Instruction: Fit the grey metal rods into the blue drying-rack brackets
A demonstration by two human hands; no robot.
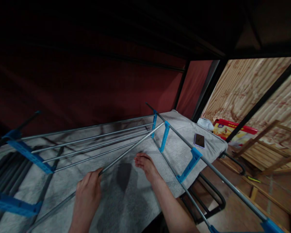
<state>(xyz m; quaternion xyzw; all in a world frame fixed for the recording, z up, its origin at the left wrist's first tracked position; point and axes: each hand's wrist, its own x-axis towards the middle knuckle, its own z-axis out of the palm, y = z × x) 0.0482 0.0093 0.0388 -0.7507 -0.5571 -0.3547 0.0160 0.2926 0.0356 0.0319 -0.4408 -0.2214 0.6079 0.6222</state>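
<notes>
A drying rack of grey metal rods [92,137] and blue plastic brackets [164,136] lies across a grey blanket [126,200] on a bed. My left hand [88,194] is closed around one loose rod [131,148] that runs diagonally up to a blue bracket. To the right of that rod, my right hand [145,165] rests on the blanket with its fingers bent and pressed together, nothing visible in them.
A phone [199,140] lies face up on the blanket near the bed's far right corner. Beyond it are a red and yellow box [229,128] and a white cloth [205,123]. Wooden slats [266,152] lean at right. Black bed-frame bars [208,194] show below.
</notes>
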